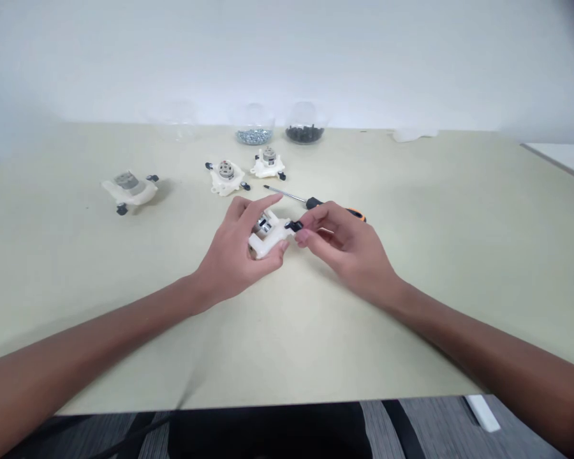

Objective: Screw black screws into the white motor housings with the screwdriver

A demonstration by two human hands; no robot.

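While the left hand is gripping the white bracket between a curled thumb and fingers, the right hand is closing its thumb and fingertips around the black fitting, which is sticking out at the bracket's 2 o'clock; how hard they are pinching, I cannot tell. The bracket is sitting just beyond the middle of the table, carrying a silvery motor at its 11 o'clock. Judging by looks, the shell is behaving as light, stiff plastic, a bit slick, with the motor adding most of the weight; its thin arms are probably being the weak spots, so the thick body beside the motor is offering the best hold. From the bracket, a screwdriver is lying towards 1 to 2 o'clock, and similar motor units are resting at 10, 11 and 12 o'clock.
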